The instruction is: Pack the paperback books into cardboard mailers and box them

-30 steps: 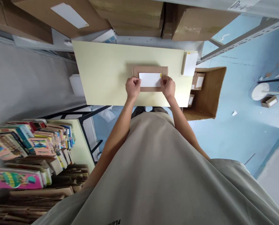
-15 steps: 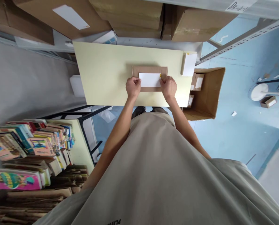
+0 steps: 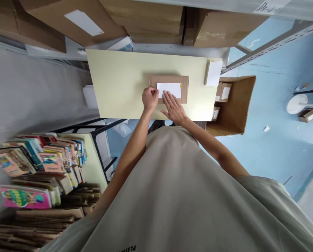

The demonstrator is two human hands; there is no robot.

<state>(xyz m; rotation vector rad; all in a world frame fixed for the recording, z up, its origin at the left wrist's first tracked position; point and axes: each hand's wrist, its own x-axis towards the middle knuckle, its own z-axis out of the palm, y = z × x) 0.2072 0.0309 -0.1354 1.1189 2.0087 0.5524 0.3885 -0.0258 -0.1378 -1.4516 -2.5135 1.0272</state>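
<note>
A small brown cardboard box (image 3: 185, 96) lies on the pale yellow tabletop (image 3: 119, 87) in front of me. On its upper face is a white label (image 3: 169, 87) with a small yellow mark at the right end. My left hand (image 3: 150, 98) is closed in a pinch at the label's left edge. Flat across the lower middle of the label lies my right hand (image 3: 174, 107), fingers stretched out, covering part of it. A stack of white labels (image 3: 213, 72) with the same yellow mark rests at the table's right end.
Beside the table on the right stands an open carton (image 3: 237, 108) holding several small labelled boxes. Large cardboard boxes (image 3: 156, 21) fill the shelf beyond the table. Books (image 3: 51, 157) and stacked cardboard (image 3: 46, 227) sit at my lower left.
My right hand has let go of the label's right edge and moved left, now spread flat on the label. The left hand stays at the left edge. The view has shifted slightly.
</note>
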